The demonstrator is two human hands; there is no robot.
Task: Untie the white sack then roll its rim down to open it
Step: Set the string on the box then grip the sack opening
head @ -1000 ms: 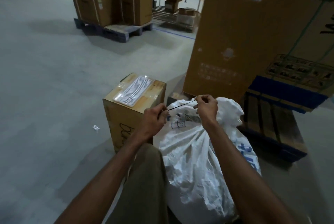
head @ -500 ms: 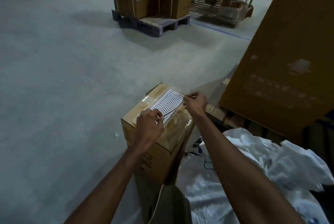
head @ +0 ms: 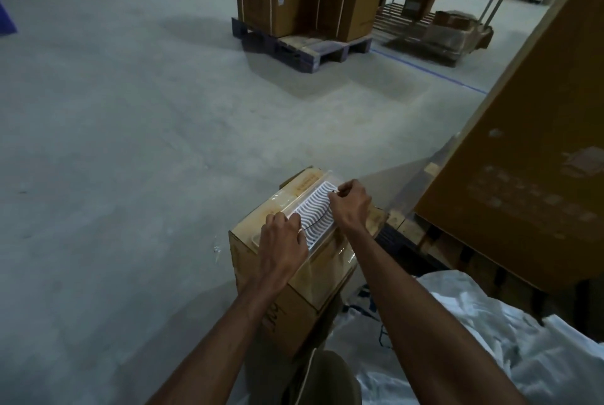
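The white sack (head: pixel 483 336) lies at the lower right with its top loose and crumpled. A thin black tie (head: pixel 316 221) stretches between my two hands, over a small cardboard box (head: pixel 294 300). My left hand (head: pixel 283 242) pinches one end of the tie above the box's near side. The other end is pinched by my right hand (head: pixel 351 205) above the box's far corner. On the box top lies a clear tray with a white wavy insert (head: pixel 310 213).
A tall cardboard carton (head: pixel 523 156) on a wooden pallet stands close at the right. Farther back, stacked cartons rest on a pallet (head: pixel 304 45). Grey concrete floor (head: pixel 114 143) spreads to the left. My knee (head: pixel 327 378) shows at the bottom.
My hands pulled the black tie off the sack's neck and carried it left over the small box. The view turned left, and the sack's top now hangs loose.
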